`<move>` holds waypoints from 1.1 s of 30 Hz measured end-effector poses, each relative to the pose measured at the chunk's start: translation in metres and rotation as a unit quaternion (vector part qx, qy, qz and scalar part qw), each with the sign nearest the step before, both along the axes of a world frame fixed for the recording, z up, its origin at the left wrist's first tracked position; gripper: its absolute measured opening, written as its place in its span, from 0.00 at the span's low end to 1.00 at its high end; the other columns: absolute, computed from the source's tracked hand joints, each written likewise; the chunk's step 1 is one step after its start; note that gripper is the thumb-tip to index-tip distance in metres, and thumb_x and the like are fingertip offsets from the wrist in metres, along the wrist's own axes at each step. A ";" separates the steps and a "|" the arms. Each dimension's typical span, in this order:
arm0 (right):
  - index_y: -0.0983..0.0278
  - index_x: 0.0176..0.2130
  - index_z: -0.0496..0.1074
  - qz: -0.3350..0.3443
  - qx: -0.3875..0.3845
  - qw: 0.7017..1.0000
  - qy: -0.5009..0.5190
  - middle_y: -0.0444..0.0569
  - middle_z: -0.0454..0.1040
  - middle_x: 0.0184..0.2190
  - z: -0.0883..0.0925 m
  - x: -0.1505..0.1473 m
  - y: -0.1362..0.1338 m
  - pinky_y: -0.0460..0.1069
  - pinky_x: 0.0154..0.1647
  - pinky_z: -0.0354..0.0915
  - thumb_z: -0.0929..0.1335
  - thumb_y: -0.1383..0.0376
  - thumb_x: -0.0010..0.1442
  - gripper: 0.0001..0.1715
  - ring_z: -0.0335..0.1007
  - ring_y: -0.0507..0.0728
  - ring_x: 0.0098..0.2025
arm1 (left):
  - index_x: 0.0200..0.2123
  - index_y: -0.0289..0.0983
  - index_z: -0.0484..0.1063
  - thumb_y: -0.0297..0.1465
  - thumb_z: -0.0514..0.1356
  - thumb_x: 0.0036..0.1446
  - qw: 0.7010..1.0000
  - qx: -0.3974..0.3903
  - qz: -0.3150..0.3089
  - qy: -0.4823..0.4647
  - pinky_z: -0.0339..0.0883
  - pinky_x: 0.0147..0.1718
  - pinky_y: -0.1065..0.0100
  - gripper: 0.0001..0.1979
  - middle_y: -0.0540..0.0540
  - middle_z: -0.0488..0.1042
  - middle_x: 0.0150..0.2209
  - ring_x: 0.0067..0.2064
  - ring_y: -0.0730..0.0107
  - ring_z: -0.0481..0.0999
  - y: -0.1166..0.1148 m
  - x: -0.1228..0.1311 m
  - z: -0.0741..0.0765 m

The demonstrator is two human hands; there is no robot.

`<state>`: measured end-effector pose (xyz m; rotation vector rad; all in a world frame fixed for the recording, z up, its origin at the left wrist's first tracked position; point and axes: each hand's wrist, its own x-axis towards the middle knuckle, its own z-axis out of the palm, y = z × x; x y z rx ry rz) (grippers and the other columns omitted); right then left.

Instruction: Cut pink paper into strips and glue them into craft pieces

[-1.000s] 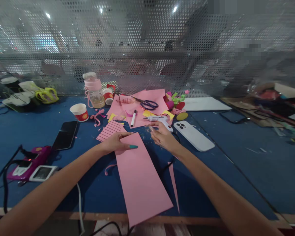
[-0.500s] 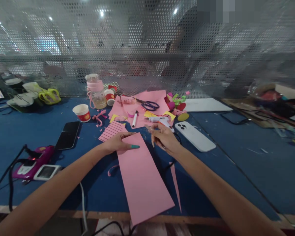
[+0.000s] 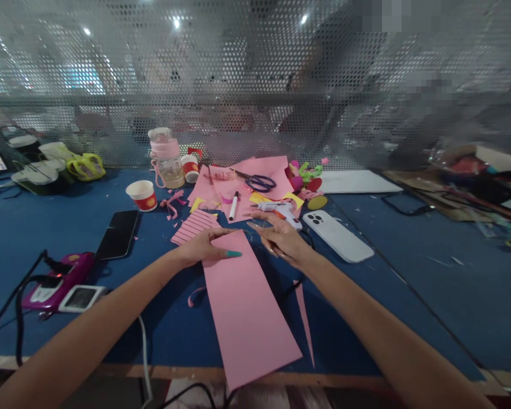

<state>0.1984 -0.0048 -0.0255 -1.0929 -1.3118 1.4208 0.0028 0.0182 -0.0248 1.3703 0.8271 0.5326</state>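
A long pink paper sheet point(image 3: 247, 307) lies on the blue table, reaching to the near edge. My left hand point(image 3: 206, 247) rests flat on its far left corner, fingers stretched out, holding nothing. My right hand point(image 3: 281, 238) hovers just past the sheet's far right corner, fingers spread and empty, close to a white glue gun point(image 3: 281, 210). A thin pink paper sliver point(image 3: 305, 324) lies to the right of the sheet.
A white phone point(image 3: 338, 236) lies right of my right hand, a black phone point(image 3: 117, 234) to the left. Farther back are pink papers point(image 3: 255, 170), scissors point(image 3: 259, 182), a marker point(image 3: 233, 205), a striped pink piece point(image 3: 193, 225), paper cups point(image 3: 141, 195), a bottle point(image 3: 166, 158). A magenta device point(image 3: 55, 281) with cables sits near left.
My right hand has opened, its fingers spreading out toward the glue gun. The left hand and the pink sheet have stayed in place.
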 end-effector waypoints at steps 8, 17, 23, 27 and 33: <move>0.65 0.43 0.60 -0.005 0.002 1.000 0.003 0.31 0.59 0.06 -0.004 0.002 0.002 0.39 0.05 0.38 0.68 0.56 0.46 0.27 0.42 0.43 0.05 | 0.45 0.39 0.69 0.29 0.67 0.33 0.999 0.033 -0.001 0.005 0.64 0.43 0.68 0.30 0.45 0.69 0.49 0.47 0.64 0.69 0.001 -0.001 -0.003; 0.66 0.42 0.61 -0.005 0.014 1.000 0.020 0.30 0.58 0.06 -0.007 0.001 0.003 0.39 0.05 0.38 0.67 0.57 0.47 0.25 0.42 0.43 0.05 | 0.45 0.40 0.69 0.29 0.67 0.32 0.999 0.038 0.006 0.003 0.62 0.46 0.67 0.30 0.45 0.68 0.50 0.50 0.63 0.67 0.001 -0.001 -0.001; 0.64 0.42 0.62 -0.010 0.009 0.999 0.040 0.29 0.56 0.06 -0.010 0.000 0.005 0.40 0.05 0.38 0.68 0.58 0.46 0.24 0.43 0.44 0.05 | 0.46 0.40 0.68 0.29 0.67 0.34 0.999 0.045 0.000 0.014 0.62 0.46 0.68 0.31 0.46 0.66 0.52 0.51 0.64 0.65 0.002 -0.003 -0.003; 0.64 0.42 0.62 -0.008 0.011 0.999 0.048 0.30 0.56 0.06 -0.012 0.001 0.006 0.40 0.05 0.38 0.68 0.59 0.45 0.23 0.43 0.44 0.05 | 0.47 0.40 0.68 0.29 0.67 0.34 0.999 0.038 -0.004 0.012 0.63 0.45 0.69 0.31 0.46 0.66 0.52 0.51 0.65 0.66 0.003 -0.003 -0.003; 0.63 0.41 0.63 -0.010 0.013 0.999 0.048 0.30 0.56 0.06 -0.012 0.001 0.006 0.40 0.06 0.38 0.68 0.60 0.45 0.22 0.43 0.43 0.05 | 0.46 0.40 0.68 0.29 0.67 0.32 0.999 0.033 0.008 0.020 0.65 0.41 0.71 0.31 0.46 0.67 0.51 0.47 0.65 0.69 0.002 -0.002 -0.002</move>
